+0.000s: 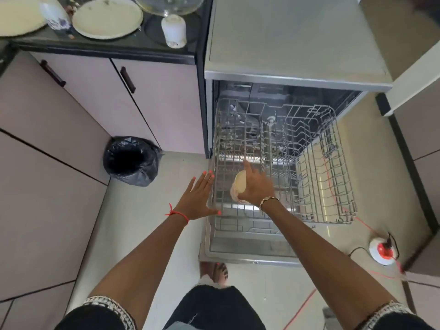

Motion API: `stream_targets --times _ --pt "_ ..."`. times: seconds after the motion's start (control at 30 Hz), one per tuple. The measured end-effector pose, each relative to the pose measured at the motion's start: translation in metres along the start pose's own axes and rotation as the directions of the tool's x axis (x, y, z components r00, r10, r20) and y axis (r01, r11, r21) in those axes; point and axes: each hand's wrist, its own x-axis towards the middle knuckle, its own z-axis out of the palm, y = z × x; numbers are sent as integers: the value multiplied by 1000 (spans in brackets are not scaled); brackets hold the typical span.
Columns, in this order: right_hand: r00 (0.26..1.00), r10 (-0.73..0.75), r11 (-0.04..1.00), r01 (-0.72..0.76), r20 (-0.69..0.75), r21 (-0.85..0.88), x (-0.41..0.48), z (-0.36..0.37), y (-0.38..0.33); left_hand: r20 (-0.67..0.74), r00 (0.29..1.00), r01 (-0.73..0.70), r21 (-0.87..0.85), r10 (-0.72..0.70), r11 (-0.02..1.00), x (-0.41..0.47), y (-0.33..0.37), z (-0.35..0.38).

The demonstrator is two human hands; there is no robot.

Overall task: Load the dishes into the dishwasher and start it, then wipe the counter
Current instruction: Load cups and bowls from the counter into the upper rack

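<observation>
Right hand is out over the pulled-out wire rack, fingers wrapped round a small patterned cup. The cup is tilted, its cream inside showing up at us, and it hangs over the rack's front left section, not set down yet. Left hand is flat and spread wide, holding nothing, at the rack's front left corner; the thumb looks to be against the rim.

Now the risks. That cup goes in at an angle, so it could land on its side or mouth-up between the tines and just fill with water. A sliding rack can roll away if the left hand isn't bracing it. Down on the floor, an orange cable trails close by the dishwasher door, an easy trip on the next walk to the counter. And there are walks to come: a big plate, an upturned white cup and a glass dish wait up there.
</observation>
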Motion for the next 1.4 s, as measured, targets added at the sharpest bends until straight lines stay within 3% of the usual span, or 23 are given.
stream_targets --times 0.37,0.53,0.87,1.03,1.27,1.4 --pt "998 -2 1000 3 56 -9 52 73 -5 42 999 -13 -56 15 998 35 -17 46" --pt "997 -20 999 22 79 -28 65 97 -13 -27 999 -45 -141 42 989 37 -20 64" --pt "997 4 999 -1 82 -34 67 123 -13 -100 992 -87 -137 73 987 41 -26 81" --pt "995 3 999 0 97 -32 67 123 -12 -99 993 -71 -120 59 990 41 -26 81" --pt "959 41 997 -56 279 48 68 104 -8 -28 1000 -12 -46 11 999 22 -40 65" --pt "989 -56 996 46 137 76 70 69 -27 -19 997 78 -57 -79 995 -5 -59 43"
